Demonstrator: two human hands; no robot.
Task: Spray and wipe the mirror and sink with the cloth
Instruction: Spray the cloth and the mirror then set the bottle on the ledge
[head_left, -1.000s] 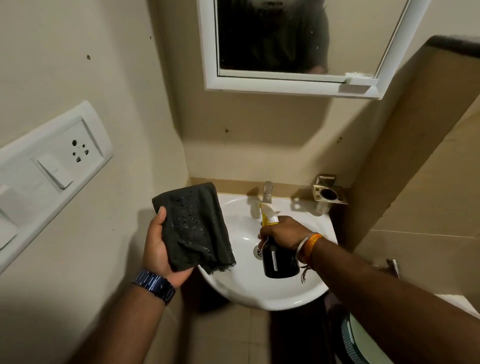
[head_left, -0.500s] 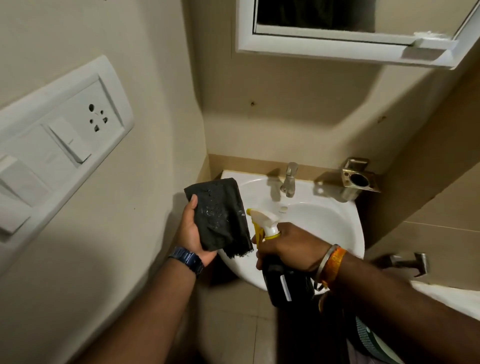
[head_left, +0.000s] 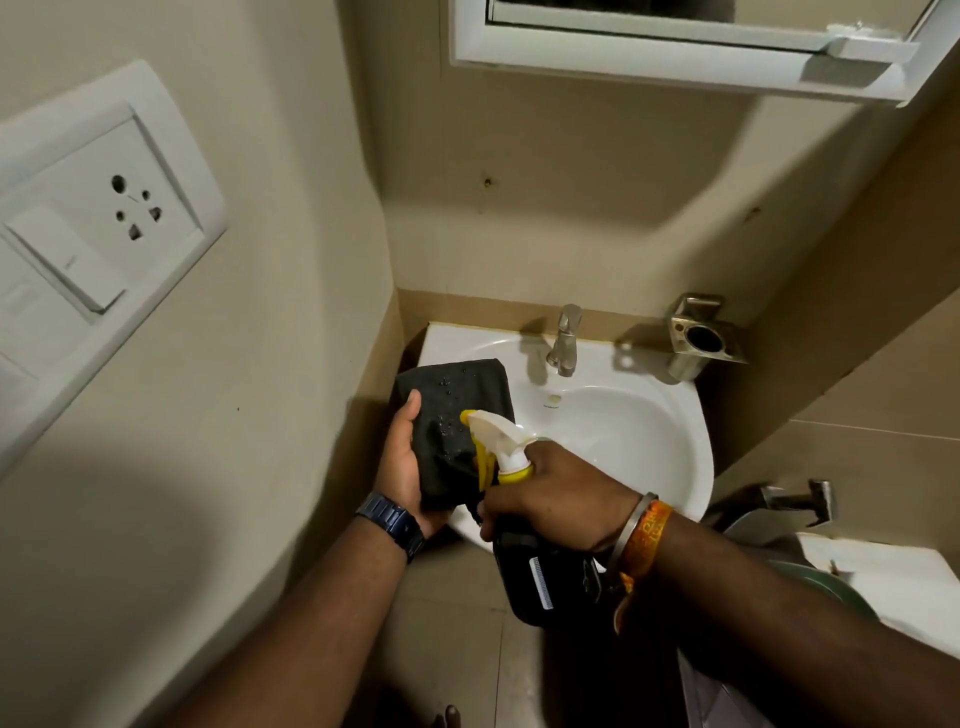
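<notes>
Cloth (head_left: 457, 431) droplet-beaded, left hand (head_left: 402, 467) fingers curled behind | right hand (head_left: 561, 499) fingers clamped on spray bottle (head_left: 540, 577), nozzle at cloth; sink (head_left: 623, 431), mirror (head_left: 675, 52) wiping judged pending

I stand in a small, cramped bathroom of a home. A white ceramic sink (head_left: 649, 415) sits tight in the corner with a single metal tap (head_left: 563, 340) at its back edge. Above it hangs a white-framed mirror (head_left: 675, 57) on the beige painted wall. A metal holder (head_left: 701, 340) is fixed to the wall just beside the basin. On my left, a white switch and socket plate (head_left: 104, 228) is set into the wall. Beige tiles cover the floor (head_left: 447, 623) below.
</notes>
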